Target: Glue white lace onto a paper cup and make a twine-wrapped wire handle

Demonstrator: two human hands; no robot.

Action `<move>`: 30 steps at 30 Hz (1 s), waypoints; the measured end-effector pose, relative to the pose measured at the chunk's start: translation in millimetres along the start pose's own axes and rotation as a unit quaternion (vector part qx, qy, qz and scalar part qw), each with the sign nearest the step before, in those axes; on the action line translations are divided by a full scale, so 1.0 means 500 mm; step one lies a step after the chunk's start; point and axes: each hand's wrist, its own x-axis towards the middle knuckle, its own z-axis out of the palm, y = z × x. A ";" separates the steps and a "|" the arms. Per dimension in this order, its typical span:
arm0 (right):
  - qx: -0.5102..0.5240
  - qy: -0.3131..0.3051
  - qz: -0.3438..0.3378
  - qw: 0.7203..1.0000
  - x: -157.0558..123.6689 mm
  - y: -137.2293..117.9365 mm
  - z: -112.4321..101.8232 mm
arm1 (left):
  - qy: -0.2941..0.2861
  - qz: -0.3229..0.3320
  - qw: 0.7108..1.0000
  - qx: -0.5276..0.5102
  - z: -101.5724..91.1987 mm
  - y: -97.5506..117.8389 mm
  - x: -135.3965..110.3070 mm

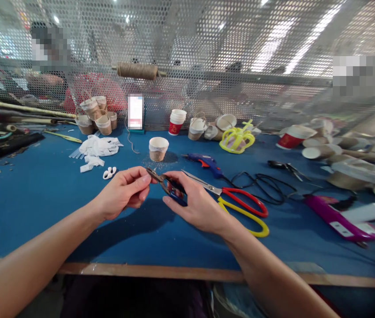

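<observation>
My right hand [198, 204] is closed around a small pair of pliers or snips with dark blue handles [168, 186], jaws pointing up and left. My left hand [125, 191] pinches its fingertips together right at the jaw tips; whatever is between them is too small to make out. Both hands hover just above the blue table [42, 185]. A paper cup wrapped in twine [158, 148] stands upright a little beyond the hands. Scissors with one red and one yellow handle [240, 204] lie just right of my right hand.
A blue glue gun [207, 162] with a black cord lies behind the scissors. White plastic bits [96, 150], stacked wrapped cups [95, 115], red cups, a yellow crown [238, 139] and a twine spool [137, 70] sit farther back. A perforated screen stands behind, with a person beyond it.
</observation>
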 end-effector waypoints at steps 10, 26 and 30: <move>0.026 -0.025 0.012 0.999 -0.005 -0.005 -0.002 | 0.005 0.046 0.996 0.080 0.001 0.000 -0.003; 0.009 -0.011 0.014 1.000 -0.001 0.002 -0.005 | 0.044 0.042 0.994 0.096 0.001 -0.003 0.003; 0.011 -0.011 0.015 1.000 -0.001 0.004 -0.005 | 0.045 0.043 0.993 0.099 0.003 -0.001 0.003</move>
